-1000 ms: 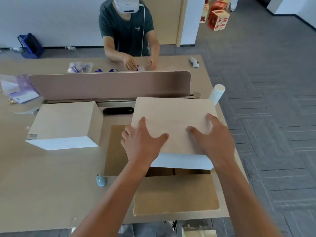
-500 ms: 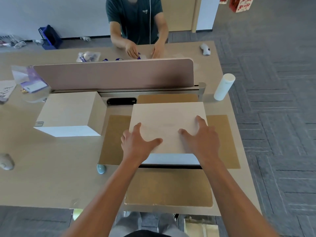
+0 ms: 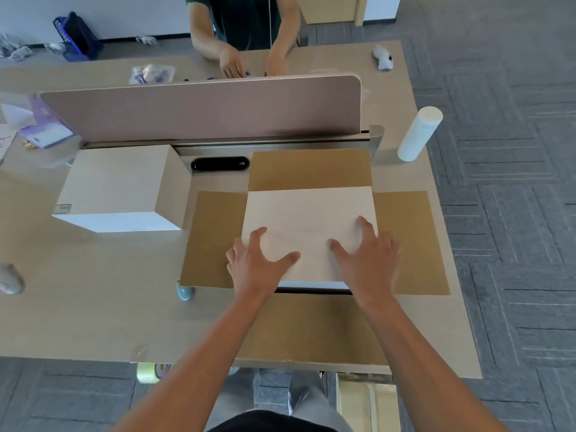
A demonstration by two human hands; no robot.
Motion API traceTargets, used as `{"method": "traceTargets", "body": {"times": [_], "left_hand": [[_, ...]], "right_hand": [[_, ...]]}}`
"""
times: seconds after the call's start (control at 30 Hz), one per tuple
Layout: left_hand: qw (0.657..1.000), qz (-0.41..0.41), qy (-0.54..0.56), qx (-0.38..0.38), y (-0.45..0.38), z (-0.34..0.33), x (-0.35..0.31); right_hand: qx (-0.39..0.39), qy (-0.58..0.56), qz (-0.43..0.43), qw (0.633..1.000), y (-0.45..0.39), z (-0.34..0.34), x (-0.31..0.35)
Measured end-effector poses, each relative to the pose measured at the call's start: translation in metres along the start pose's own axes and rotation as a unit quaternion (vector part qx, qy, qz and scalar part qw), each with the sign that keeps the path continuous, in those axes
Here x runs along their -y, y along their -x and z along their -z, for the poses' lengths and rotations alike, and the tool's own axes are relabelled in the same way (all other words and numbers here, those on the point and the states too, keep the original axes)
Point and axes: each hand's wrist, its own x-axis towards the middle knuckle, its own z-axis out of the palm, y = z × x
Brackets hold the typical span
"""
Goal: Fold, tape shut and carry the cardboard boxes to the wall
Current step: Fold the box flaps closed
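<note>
Hands (image 3: 258,266) (image 3: 367,260) flat on pale box (image 3: 308,210), flaps (image 3: 215,238) splayed

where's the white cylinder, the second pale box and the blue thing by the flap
white cylinder (image 3: 418,134), head view, middle of its side
second pale box (image 3: 117,179), head view, its top face
blue thing (image 3: 185,291), head view, its rounded top

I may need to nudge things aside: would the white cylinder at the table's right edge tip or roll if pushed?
The white cylinder stands upright, tall and narrow, so it probably tips easily. Once down, its round side would likely roll, perhaps off the table edge close beside it.
</note>
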Motion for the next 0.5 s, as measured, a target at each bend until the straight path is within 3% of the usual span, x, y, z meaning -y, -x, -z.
{"method": "traceTargets", "body": {"times": [0.23, 0.5], "left_hand": [[0.998, -0.048, -0.041, 0.015, -0.006, -0.010, 0.013], [0.985, -0.072, -0.154, 0.022, -0.003, -0.032, 0.022]], "right_hand": [[-0.021, -0.032, 0.003, 0.999, 0.000, -0.017, -0.017], [-0.050, 0.000, 0.069, 0.996, 0.014, -0.037, -0.041]]}}
